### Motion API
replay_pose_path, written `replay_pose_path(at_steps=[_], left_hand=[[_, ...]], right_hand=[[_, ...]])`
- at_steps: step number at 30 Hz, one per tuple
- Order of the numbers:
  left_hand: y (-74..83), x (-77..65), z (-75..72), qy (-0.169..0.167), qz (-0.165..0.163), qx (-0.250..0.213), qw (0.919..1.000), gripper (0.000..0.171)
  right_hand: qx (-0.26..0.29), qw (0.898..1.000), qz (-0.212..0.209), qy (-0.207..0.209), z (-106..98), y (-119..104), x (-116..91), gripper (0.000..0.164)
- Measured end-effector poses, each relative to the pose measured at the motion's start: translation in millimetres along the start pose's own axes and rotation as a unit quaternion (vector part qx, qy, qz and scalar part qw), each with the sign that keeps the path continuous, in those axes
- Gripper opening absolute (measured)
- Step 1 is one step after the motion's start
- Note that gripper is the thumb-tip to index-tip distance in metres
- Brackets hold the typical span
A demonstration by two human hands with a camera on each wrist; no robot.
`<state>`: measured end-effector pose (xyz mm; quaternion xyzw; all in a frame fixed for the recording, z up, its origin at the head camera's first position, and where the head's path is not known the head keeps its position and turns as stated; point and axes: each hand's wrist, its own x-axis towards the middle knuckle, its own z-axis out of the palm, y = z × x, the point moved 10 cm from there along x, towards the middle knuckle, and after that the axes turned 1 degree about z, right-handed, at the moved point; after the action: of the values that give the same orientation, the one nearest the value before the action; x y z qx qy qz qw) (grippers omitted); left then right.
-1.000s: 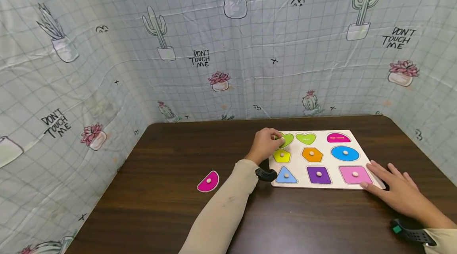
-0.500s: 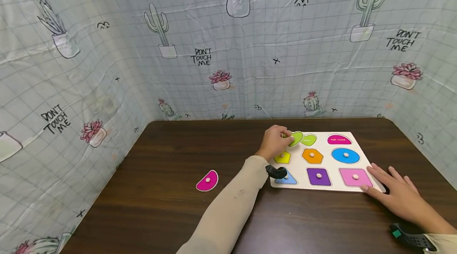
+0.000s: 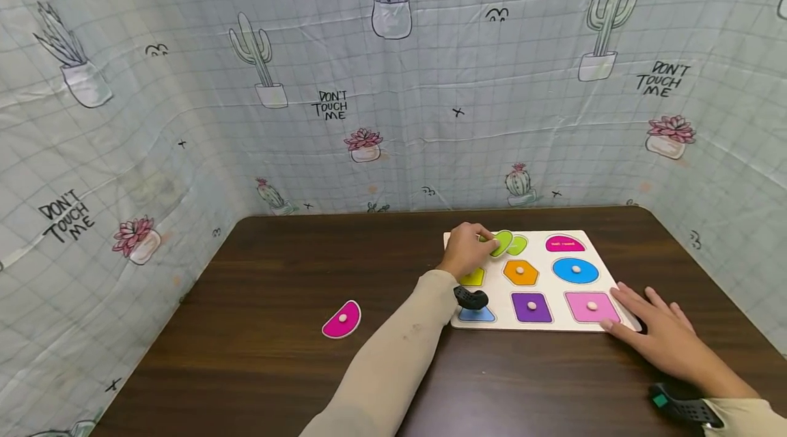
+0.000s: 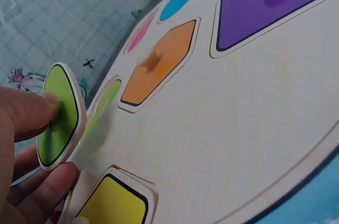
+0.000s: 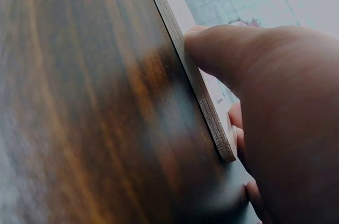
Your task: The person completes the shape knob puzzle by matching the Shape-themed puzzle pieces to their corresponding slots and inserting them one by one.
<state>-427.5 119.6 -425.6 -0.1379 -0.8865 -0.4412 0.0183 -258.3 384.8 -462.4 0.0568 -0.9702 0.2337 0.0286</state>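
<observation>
My left hand (image 3: 466, 250) pinches a green heart puzzle piece (image 4: 59, 118) by its knob. In the left wrist view the piece is tilted, raised above the white puzzle board (image 4: 254, 97), close to the green heart recess (image 4: 106, 102). My right hand (image 3: 658, 334) rests on the board's near right corner with fingers extended. Its thumb (image 5: 222, 49) touches the board's edge in the right wrist view. Seated in the board are an orange hexagon (image 3: 520, 272), a blue oval (image 3: 574, 270), a purple square (image 3: 531, 307), a pink rectangle (image 3: 581, 304) and a yellow pentagon (image 4: 116, 203).
A magenta half-round piece (image 3: 341, 320) lies on the dark wooden table (image 3: 246, 328), left of the board. The magenta half-round recess (image 3: 564, 244) is at the board's far right. A light blue triangle (image 3: 477, 315) is partly hidden by my left wristband. Printed cloth (image 3: 418, 150) surrounds the table.
My left hand has moved right with the green heart piece, from the board's far left corner toward the green heart recess, partly covering it. My right hand stays on the board.
</observation>
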Motion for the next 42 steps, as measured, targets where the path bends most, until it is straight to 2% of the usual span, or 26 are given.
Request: replay_pose_path(at_steps=[7,14,19,25,33,38,42], left_hand=[[7.0,4.8,3.7,0.005,0.033,0.032,0.9989,0.009],[11.0,7.9,10.0,0.006,0.043,0.054,0.9976,0.010],[18.1,11.0,14.8,0.009,0.062,0.070,0.9955,0.010],[22.9,14.5,21.2,0.006,0.071,0.128,0.9892,0.012],[22.3,17.3,30.8,0.001,0.074,0.211,0.9747,0.014],[26.5,20.2,32.8,0.012,0.080,0.234,0.9689,0.013],[28.4,21.7,38.0,0.003,0.076,0.234,0.9693,0.015]], right_hand=[[-0.001,1.000,0.005,-0.001,-1,-1,1,0.079],[-0.002,1.000,0.006,0.002,-3,-3,-1,0.078],[-0.004,1.000,0.007,0.006,-6,-4,-1,0.077],[-0.001,1.000,0.006,0.008,-6,-4,-2,0.076],[-0.002,1.000,0.008,0.009,-2,-6,-4,0.075],[-0.002,1.000,0.005,0.014,-5,-7,-2,0.075],[-0.005,1.000,0.008,0.012,-6,-4,-3,0.075]])
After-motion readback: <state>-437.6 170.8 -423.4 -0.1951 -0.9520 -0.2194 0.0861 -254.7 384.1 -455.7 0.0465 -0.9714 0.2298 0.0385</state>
